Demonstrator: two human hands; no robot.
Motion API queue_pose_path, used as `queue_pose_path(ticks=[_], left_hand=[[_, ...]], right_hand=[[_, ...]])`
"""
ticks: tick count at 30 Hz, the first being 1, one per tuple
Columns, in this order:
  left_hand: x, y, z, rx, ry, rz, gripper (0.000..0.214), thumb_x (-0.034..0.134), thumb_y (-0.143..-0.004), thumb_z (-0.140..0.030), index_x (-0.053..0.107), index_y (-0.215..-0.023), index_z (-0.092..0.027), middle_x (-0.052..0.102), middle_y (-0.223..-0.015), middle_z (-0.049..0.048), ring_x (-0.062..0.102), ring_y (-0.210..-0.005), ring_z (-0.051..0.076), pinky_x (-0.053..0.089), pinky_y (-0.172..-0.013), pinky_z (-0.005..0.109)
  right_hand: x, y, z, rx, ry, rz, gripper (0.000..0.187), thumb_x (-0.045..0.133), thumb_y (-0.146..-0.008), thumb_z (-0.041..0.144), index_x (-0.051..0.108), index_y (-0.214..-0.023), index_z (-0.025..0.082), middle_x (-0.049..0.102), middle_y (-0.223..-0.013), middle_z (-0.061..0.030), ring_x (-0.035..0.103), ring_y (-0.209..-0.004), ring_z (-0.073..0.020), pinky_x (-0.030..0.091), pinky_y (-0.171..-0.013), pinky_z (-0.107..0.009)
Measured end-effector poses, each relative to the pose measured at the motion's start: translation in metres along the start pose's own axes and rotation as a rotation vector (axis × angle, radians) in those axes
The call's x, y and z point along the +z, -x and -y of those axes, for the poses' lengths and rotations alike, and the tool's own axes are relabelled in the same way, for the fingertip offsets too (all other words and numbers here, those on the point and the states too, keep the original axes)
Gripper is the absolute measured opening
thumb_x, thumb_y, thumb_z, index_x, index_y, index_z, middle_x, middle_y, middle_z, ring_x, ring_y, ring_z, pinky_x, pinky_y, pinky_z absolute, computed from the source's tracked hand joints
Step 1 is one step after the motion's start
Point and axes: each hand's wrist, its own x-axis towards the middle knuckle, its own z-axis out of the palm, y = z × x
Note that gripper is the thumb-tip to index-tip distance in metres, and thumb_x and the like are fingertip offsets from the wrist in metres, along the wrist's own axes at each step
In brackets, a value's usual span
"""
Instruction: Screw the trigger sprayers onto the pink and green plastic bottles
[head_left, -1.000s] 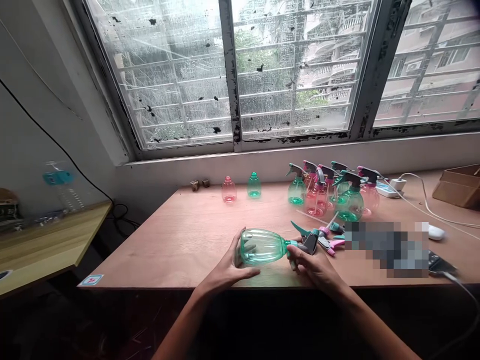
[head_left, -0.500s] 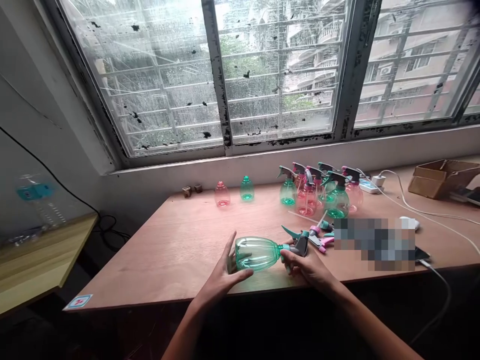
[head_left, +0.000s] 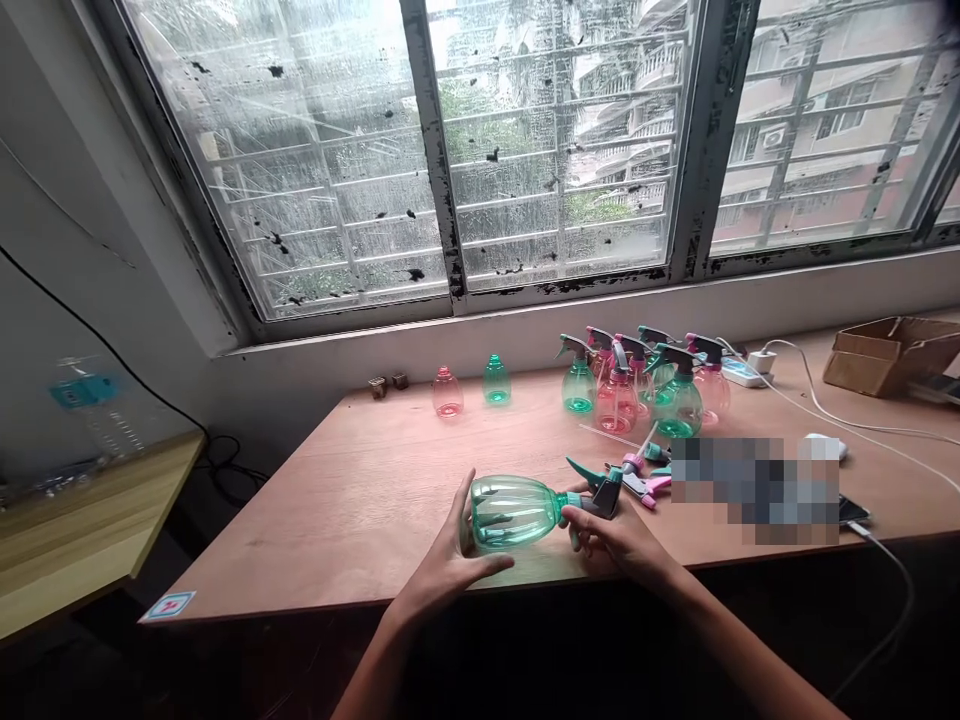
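Our left hand [head_left: 450,572] grasps a ribbed, clear green plastic spray bottle [head_left: 510,512], held sideways over the front of the pale plywood table [head_left: 300,545], fingers [head_left: 459,520] curled around its body. Our right hand [head_left: 619,540] clenches the neck below a teal-and-grey trigger head [head_left: 604,497]. Along the table's far edge stand clear pink and green bottles [head_left: 616,400]; loose pink-and-teal trigger sprayers [head_left: 641,482] lie nearer.

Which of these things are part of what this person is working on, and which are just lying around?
Part of the work:
green plastic spray bottle, held by left hand and right hand
loose spray heads

Just lying around:
cardboard box
power strip
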Motion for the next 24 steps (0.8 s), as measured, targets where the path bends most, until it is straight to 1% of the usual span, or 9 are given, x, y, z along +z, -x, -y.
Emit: queue_pose_path(ticks=[2, 6, 8, 11, 13, 16, 18, 21, 24], left_hand=[[-0.001, 0.0, 0.0, -0.005, -0.015, -0.027, 0.102, 0.085, -0.071, -0.028, 0.024, -0.153, -0.03, 0.033, -0.158, 0.0119, 0.031, -0.145, 0.037, 0.024, -0.12, 0.052], [-0.003, -0.002, 0.0, -0.018, -0.01, -0.009, 0.073, 0.076, -0.081, -0.035, 0.043, -0.145, -0.022, 0.054, -0.143, 0.0143, 0.045, -0.136, 0.038, 0.036, -0.114, 0.053], [-0.003, -0.002, 0.002, -0.014, -0.006, 0.001, 0.082, 0.08, -0.077, -0.03, 0.038, -0.148, -0.025, 0.052, -0.145, 0.0134, 0.048, -0.135, 0.036, 0.037, -0.114, 0.051], [-0.002, -0.001, 0.004, 0.0, 0.004, 0.015, 0.106, 0.084, -0.072, -0.024, 0.019, -0.154, -0.033, 0.042, -0.153, 0.0117, 0.047, -0.136, 0.033, 0.036, -0.115, 0.049], [-0.002, 0.0, 0.006, 0.003, 0.01, 0.03, 0.111, 0.084, -0.072, -0.024, 0.012, -0.155, -0.035, 0.043, -0.151, 0.0119, 0.048, -0.136, 0.033, 0.036, -0.115, 0.049], [-0.003, 0.0, 0.007, -0.017, 0.009, 0.035, 0.117, 0.085, -0.071, -0.029, 0.006, -0.156, -0.03, 0.05, -0.146, 0.0152, 0.047, -0.136, 0.034, 0.034, -0.116, 0.052], [-0.005, 0.0, 0.006, -0.035, -0.001, 0.013, 0.111, 0.082, -0.075, -0.037, 0.008, -0.157, -0.026, 0.048, -0.148, 0.0176, 0.042, -0.14, 0.037, 0.028, -0.118, 0.055], [-0.006, -0.001, 0.005, -0.043, -0.019, -0.015, 0.091, 0.074, -0.082, -0.042, 0.022, -0.155, -0.023, 0.043, -0.153, 0.0155, 0.034, -0.144, 0.037, 0.02, -0.121, 0.054], [-0.006, -0.001, 0.005, -0.032, -0.014, 0.012, 0.091, 0.078, -0.079, -0.034, 0.025, -0.154, -0.026, 0.043, -0.153, 0.013, 0.04, -0.141, 0.036, 0.028, -0.119, 0.051]], right_hand=[[0.0, 0.0, -0.001, 0.0, 0.016, 0.019, 0.037, 0.081, -0.077, 0.042, 0.063, -0.098, 0.017, 0.071, -0.067, -0.0005, 0.062, -0.053, -0.016, 0.045, -0.05, -0.028], [-0.001, -0.001, -0.004, 0.001, 0.015, 0.032, 0.037, 0.082, -0.076, 0.04, 0.064, -0.099, 0.017, 0.069, -0.064, 0.0009, 0.061, -0.051, -0.0153, 0.043, -0.048, -0.027], [-0.002, -0.001, -0.005, -0.01, -0.005, 0.027, 0.035, 0.08, -0.078, 0.04, 0.061, -0.098, 0.018, 0.069, -0.067, 0.001, 0.061, -0.051, -0.0147, 0.043, -0.048, -0.027], [-0.002, 0.0, -0.005, -0.027, -0.038, 0.025, 0.03, 0.077, -0.082, 0.04, 0.058, -0.094, 0.02, 0.067, -0.064, 0.0024, 0.058, -0.048, -0.0133, 0.041, -0.045, -0.026], [-0.002, 0.0, -0.005, -0.034, -0.05, 0.031, 0.029, 0.077, -0.082, 0.039, 0.057, -0.093, 0.02, 0.065, -0.062, 0.0036, 0.056, -0.047, -0.0128, 0.04, -0.044, -0.025], [-0.002, 0.001, -0.006, -0.039, -0.058, 0.05, 0.028, 0.077, -0.082, 0.038, 0.059, -0.094, 0.02, 0.065, -0.063, 0.004, 0.057, -0.048, -0.0127, 0.041, -0.045, -0.025], [-0.003, 0.001, -0.007, -0.033, -0.059, 0.068, 0.029, 0.078, -0.081, 0.037, 0.06, -0.096, 0.02, 0.066, -0.065, 0.0035, 0.057, -0.049, -0.0129, 0.042, -0.046, -0.025], [-0.005, 0.0, -0.009, -0.021, -0.053, 0.089, 0.03, 0.078, -0.081, 0.035, 0.061, -0.1, 0.019, 0.067, -0.067, 0.0025, 0.057, -0.048, -0.0128, 0.043, -0.046, -0.026], [-0.006, -0.001, -0.011, -0.027, -0.052, 0.083, 0.029, 0.078, -0.082, 0.035, 0.06, -0.099, 0.02, 0.067, -0.068, 0.0022, 0.057, -0.048, -0.0122, 0.043, -0.045, -0.025]])
